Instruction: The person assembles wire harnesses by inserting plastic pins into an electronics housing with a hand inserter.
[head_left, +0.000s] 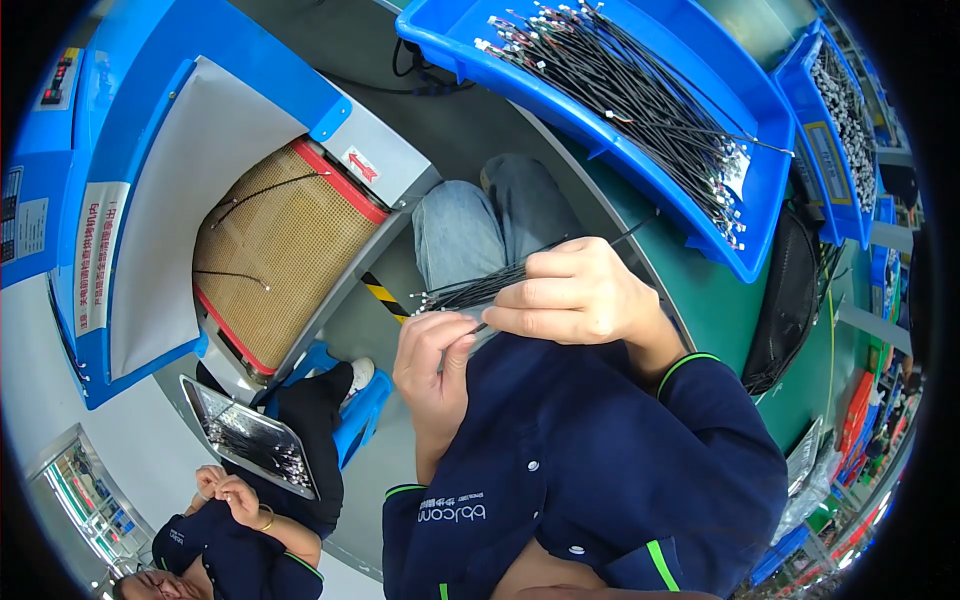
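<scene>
My left hand [432, 370] is closed in a pinch, its fingertips meeting those of my right hand in front of my chest. Between them shows a thin dark cable end [482, 327]; its tip is hidden by the fingers. My right hand [580, 295] is closed as well, its fingers curled around the cable. A bundle of thin black cables [465, 293] with small white connectors lies just beyond my fingers, over my lap. Part of the bundle passes behind my right hand, which hides whether the palm grips it.
A blue bin [745, 90] of black cables stands on the green table [690, 270] at right. On the left, a blue machine [240, 50] has a mesh conveyor belt [285, 250] carrying a few cables. A co-worker [230, 520] sits lower left beside a metal tray [205, 400].
</scene>
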